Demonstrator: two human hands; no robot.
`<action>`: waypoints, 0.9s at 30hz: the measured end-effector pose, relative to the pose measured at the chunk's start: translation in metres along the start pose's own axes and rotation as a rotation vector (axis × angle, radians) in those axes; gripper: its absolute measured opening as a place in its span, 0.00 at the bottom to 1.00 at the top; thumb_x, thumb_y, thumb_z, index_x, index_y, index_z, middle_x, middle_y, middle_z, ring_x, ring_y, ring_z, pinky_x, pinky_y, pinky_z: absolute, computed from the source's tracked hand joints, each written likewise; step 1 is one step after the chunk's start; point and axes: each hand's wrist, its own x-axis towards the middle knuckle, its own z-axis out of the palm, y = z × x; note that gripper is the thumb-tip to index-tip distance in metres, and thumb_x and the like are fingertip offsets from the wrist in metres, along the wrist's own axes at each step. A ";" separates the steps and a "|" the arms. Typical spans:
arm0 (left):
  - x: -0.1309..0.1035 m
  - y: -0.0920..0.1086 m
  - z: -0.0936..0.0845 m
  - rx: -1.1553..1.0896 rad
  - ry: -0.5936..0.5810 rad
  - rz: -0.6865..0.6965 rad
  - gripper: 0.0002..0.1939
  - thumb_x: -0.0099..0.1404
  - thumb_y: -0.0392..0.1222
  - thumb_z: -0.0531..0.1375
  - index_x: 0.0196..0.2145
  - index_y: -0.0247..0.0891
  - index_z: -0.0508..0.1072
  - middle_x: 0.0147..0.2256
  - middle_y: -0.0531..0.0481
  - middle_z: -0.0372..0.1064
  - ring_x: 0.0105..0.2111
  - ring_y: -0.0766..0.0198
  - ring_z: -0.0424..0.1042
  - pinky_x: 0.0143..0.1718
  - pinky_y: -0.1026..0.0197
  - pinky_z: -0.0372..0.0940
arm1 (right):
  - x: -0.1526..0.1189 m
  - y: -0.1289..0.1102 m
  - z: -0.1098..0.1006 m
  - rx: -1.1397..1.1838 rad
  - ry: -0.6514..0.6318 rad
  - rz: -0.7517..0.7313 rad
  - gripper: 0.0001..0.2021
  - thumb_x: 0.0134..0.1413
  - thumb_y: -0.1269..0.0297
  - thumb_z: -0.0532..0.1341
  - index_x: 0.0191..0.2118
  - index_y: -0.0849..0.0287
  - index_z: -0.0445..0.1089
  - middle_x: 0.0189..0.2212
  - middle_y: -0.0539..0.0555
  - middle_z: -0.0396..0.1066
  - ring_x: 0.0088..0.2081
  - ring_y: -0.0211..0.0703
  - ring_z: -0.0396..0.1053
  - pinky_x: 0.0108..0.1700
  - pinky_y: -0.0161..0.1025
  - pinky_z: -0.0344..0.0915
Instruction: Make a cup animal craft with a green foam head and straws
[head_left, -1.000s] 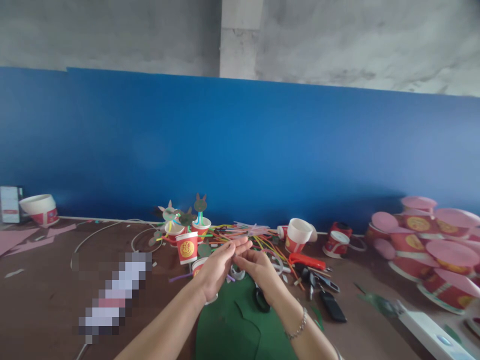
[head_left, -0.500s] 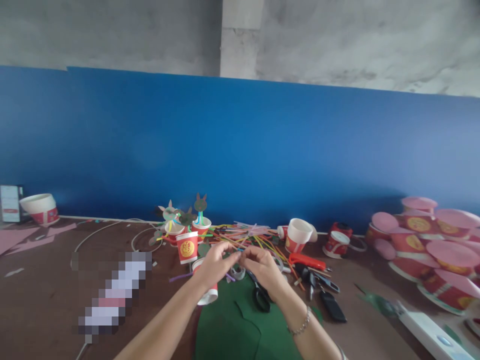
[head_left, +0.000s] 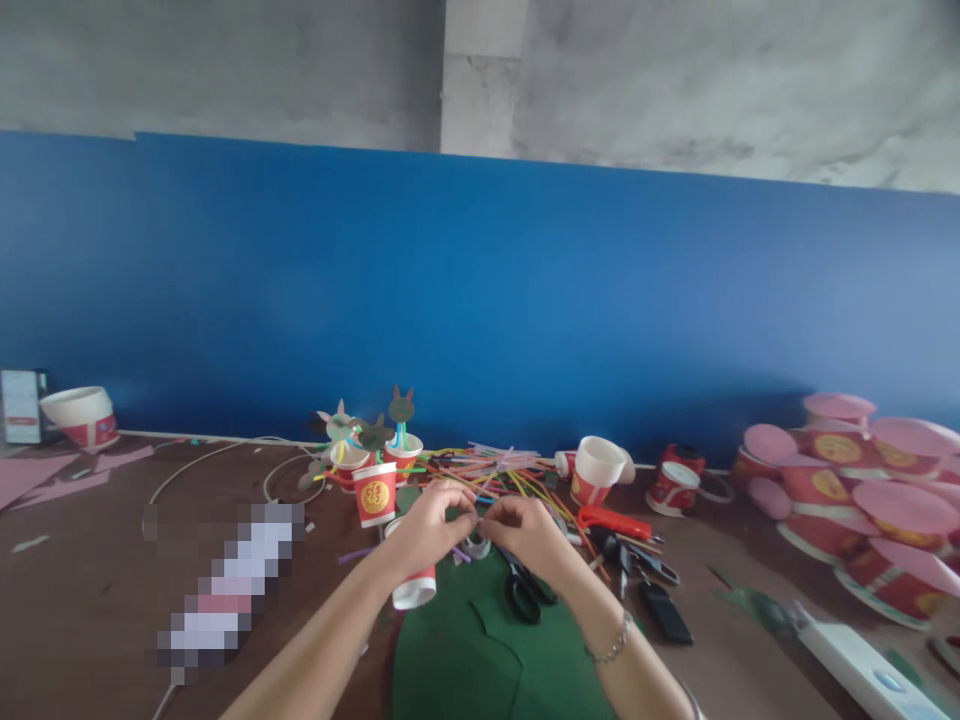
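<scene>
My left hand [head_left: 433,530] and my right hand [head_left: 526,532] meet fingertip to fingertip above the middle of the table. Thumb and forefinger of each are pinched; whatever lies between them is too small to make out. Just under the fingertips shows a roll of clear tape [head_left: 477,546]. Black-handled scissors [head_left: 523,597] lie below my right hand on a sheet of green paper [head_left: 450,660]. Partly hidden by my left wrist, a red and white paper cup [head_left: 415,590] lies tipped over. Behind the hands spreads a heap of coloured pipe cleaners [head_left: 495,460].
An upright paper cup [head_left: 374,496] stands left of my hands, near cups with paper animal heads [head_left: 401,408]. To the right are a red-handled tool [head_left: 615,523], a black key fob [head_left: 666,612], white cups [head_left: 598,465], and stacked cups with pink discs [head_left: 904,505]. A blue panel [head_left: 480,300] stands behind.
Both hands have shifted slightly, and the fingertips sit a little lower. My right forearm has moved a bit to the right. The objects on the table stay put.
</scene>
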 end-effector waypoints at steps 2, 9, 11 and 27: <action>0.000 0.000 0.000 -0.006 0.008 0.003 0.04 0.54 0.39 0.60 0.24 0.40 0.74 0.40 0.45 0.71 0.45 0.54 0.66 0.49 0.56 0.57 | -0.001 -0.003 0.001 -0.014 0.030 -0.025 0.06 0.43 0.65 0.62 0.21 0.61 0.70 0.19 0.49 0.69 0.23 0.37 0.62 0.25 0.33 0.56; 0.002 0.001 0.003 0.102 0.141 0.100 0.05 0.56 0.38 0.58 0.24 0.39 0.72 0.38 0.45 0.70 0.43 0.54 0.66 0.47 0.55 0.57 | -0.007 -0.011 0.004 -0.198 0.236 -0.167 0.03 0.45 0.68 0.60 0.24 0.58 0.69 0.22 0.51 0.70 0.27 0.42 0.66 0.32 0.36 0.60; 0.002 0.002 0.004 0.151 0.163 0.121 0.05 0.56 0.37 0.58 0.24 0.39 0.72 0.38 0.45 0.69 0.43 0.54 0.66 0.46 0.55 0.58 | -0.008 -0.011 0.006 -0.236 0.239 -0.185 0.06 0.47 0.69 0.58 0.23 0.58 0.69 0.22 0.52 0.70 0.27 0.43 0.66 0.32 0.37 0.59; -0.004 0.007 0.016 0.435 0.235 0.288 0.05 0.59 0.33 0.55 0.26 0.38 0.69 0.38 0.46 0.67 0.42 0.57 0.64 0.44 0.54 0.60 | -0.008 -0.011 0.010 -0.252 0.179 -0.138 0.10 0.51 0.67 0.54 0.26 0.62 0.72 0.23 0.54 0.73 0.28 0.43 0.68 0.32 0.34 0.60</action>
